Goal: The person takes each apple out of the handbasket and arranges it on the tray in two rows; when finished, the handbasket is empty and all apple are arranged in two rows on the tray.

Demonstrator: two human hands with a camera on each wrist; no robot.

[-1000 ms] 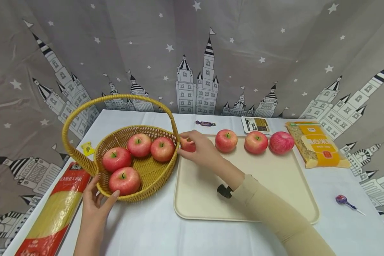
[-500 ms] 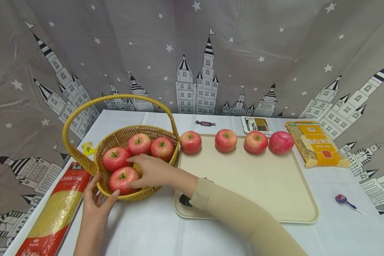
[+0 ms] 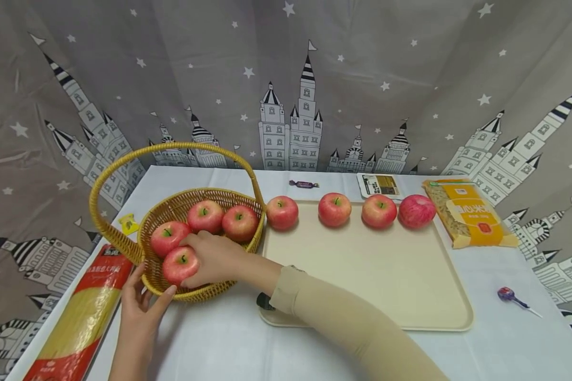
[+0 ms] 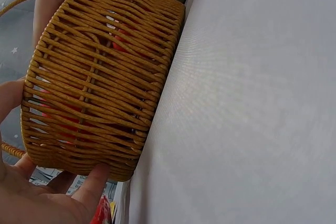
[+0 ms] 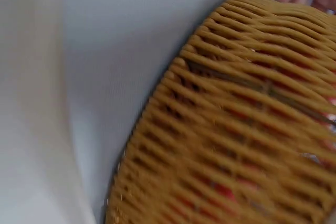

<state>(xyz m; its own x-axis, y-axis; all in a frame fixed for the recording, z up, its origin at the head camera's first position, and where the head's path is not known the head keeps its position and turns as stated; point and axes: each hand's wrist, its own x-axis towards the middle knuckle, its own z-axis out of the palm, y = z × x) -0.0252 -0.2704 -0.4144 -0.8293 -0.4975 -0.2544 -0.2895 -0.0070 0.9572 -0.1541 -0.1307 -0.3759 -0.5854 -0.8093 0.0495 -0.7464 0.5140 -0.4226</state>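
A yellow wicker basket (image 3: 197, 295) with a tall arched handle stands at the left of the table, with several red apples inside. My left hand (image 3: 140, 315) holds the basket's near left side, its thumb at the rim and its fingers along the outer weave. Inside the basket, my right hand (image 3: 216, 257) grips the nearest apple (image 3: 178, 266) from its right side. Another apple (image 3: 169, 238) lies just behind it. In the left wrist view the basket wall (image 4: 100, 87) hides most of the apples. The right wrist view shows the weave (image 5: 236, 129), not the gripped apple.
A cream tray (image 3: 362, 275) to the right bears a row of several apples (image 3: 334, 210) along its far edge. Around stand a red spaghetti pack (image 3: 78, 317), an orange pasta bag (image 3: 472, 214), a lollipop (image 3: 507, 295), a wrapped candy (image 3: 304, 184) and a yellow sachet (image 3: 128, 224).
My right hand let go of an apple at the tray's far left corner, moved left into the basket and took hold of the nearest apple. My left hand stayed on the basket.
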